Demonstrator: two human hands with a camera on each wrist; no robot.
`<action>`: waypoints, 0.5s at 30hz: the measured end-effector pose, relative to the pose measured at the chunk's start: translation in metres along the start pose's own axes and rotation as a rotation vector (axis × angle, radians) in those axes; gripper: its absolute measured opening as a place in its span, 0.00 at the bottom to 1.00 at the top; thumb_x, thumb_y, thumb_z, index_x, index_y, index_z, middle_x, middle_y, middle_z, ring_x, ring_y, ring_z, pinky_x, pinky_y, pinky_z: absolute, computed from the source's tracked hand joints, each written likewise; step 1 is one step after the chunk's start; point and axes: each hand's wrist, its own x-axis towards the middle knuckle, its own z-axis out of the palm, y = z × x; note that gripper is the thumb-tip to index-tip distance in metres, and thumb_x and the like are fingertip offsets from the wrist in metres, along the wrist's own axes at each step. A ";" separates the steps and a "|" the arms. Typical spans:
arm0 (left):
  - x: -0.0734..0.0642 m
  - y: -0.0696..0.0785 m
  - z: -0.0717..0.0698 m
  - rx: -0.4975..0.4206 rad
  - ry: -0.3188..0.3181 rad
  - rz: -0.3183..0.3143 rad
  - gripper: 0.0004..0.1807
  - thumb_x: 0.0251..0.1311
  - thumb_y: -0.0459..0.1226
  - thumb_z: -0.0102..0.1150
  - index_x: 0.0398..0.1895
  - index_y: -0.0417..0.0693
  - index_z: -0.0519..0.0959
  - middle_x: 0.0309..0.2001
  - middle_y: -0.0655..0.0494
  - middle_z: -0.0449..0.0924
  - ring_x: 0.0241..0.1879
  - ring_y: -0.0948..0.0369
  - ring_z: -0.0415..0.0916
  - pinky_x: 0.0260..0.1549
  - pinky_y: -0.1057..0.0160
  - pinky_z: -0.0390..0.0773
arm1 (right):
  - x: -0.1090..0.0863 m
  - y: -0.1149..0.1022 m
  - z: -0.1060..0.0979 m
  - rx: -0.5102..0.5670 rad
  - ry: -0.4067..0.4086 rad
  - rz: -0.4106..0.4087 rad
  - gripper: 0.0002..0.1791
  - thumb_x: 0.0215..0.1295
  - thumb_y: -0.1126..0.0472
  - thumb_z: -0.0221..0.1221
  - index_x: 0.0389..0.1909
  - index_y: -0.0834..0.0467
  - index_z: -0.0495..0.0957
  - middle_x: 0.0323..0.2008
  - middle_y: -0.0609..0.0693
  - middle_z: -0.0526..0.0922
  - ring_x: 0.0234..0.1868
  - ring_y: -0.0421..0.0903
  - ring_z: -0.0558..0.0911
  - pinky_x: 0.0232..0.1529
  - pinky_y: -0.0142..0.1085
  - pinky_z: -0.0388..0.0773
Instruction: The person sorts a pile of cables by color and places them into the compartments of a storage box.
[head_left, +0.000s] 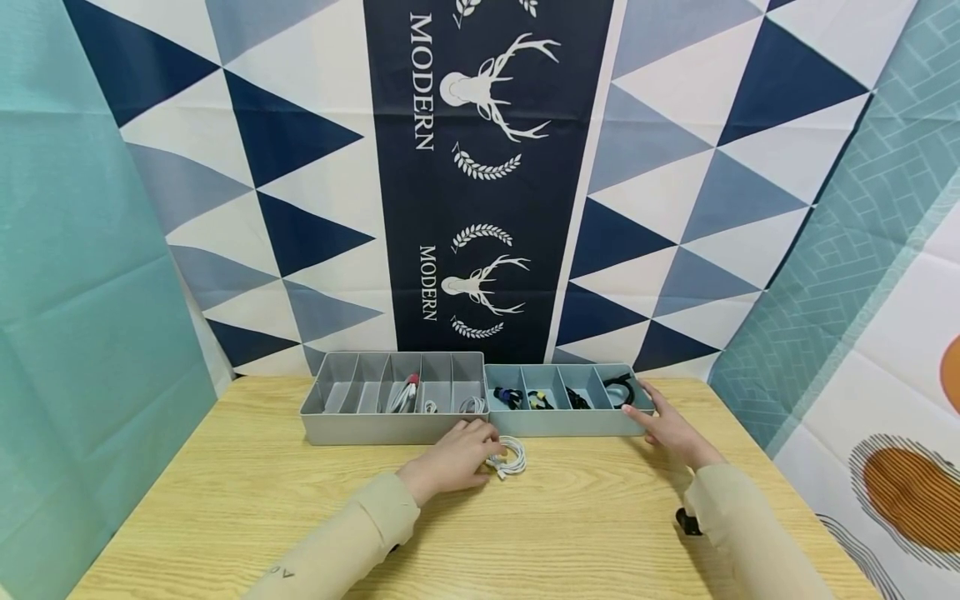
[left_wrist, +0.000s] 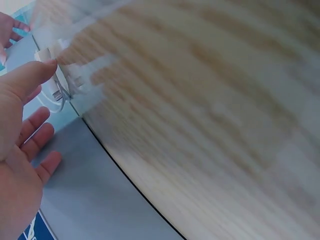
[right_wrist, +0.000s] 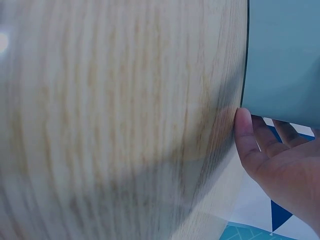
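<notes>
My left hand (head_left: 453,458) is at a coiled white cable (head_left: 513,457) in front of the boxes, its thumb and index finger apart at the coil's left side. In the left wrist view the thumb overlaps the cable (left_wrist: 61,87), and the other fingers are loosely bent beside the grey box wall (left_wrist: 100,185). My right hand (head_left: 667,429) touches the right end of the blue divided box (head_left: 570,423). In the right wrist view its fairly straight fingers (right_wrist: 244,127) lie along that end, partly hidden behind the box.
Left of the blue box stands a grey divided box (head_left: 375,429) with white cables and a red-tipped cable bundle (head_left: 405,396). Dark cables (head_left: 507,397) lie in the blue box's compartments. Both stand on a wooden table (head_left: 562,533) before a patterned cloth backdrop (head_left: 480,183).
</notes>
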 end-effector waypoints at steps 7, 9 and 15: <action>0.001 0.001 0.001 0.054 0.012 0.024 0.16 0.51 0.48 0.68 0.45 0.62 0.82 0.49 0.59 0.76 0.49 0.60 0.69 0.46 0.62 0.69 | 0.000 0.000 0.000 0.005 0.002 -0.009 0.52 0.64 0.37 0.52 0.75 0.50 0.29 0.71 0.71 0.31 0.62 0.65 0.58 0.53 0.50 0.72; 0.001 0.002 0.000 0.054 -0.001 0.022 0.16 0.51 0.48 0.68 0.46 0.62 0.82 0.49 0.59 0.76 0.49 0.61 0.69 0.47 0.62 0.69 | 0.000 0.000 0.000 0.007 0.002 -0.009 0.52 0.64 0.37 0.52 0.75 0.50 0.28 0.71 0.71 0.31 0.62 0.65 0.58 0.51 0.49 0.73; 0.003 0.002 0.000 0.060 -0.022 0.027 0.16 0.53 0.47 0.66 0.46 0.62 0.82 0.50 0.60 0.75 0.49 0.61 0.69 0.47 0.63 0.69 | -0.001 0.000 0.000 0.005 0.003 -0.003 0.52 0.65 0.37 0.52 0.75 0.50 0.28 0.71 0.71 0.32 0.60 0.64 0.60 0.49 0.46 0.73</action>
